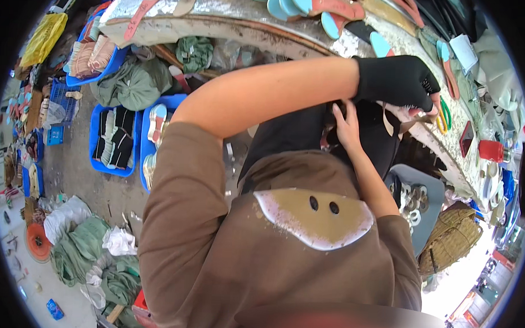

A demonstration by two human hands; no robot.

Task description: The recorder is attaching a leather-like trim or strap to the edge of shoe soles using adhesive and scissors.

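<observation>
Beside the pale, worn bench [456, 162], the black-gloved left hand [401, 82] seems to pinch a thin tan strip [413, 119], best held taut. Whether the bare right hand [349, 129] grips anything is unclear.

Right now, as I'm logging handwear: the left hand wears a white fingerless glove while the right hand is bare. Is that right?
Not quite: the glove's colour is wrong. The head view shows the left hand wearing a black fingerless glove; the right hand is bare.
</observation>
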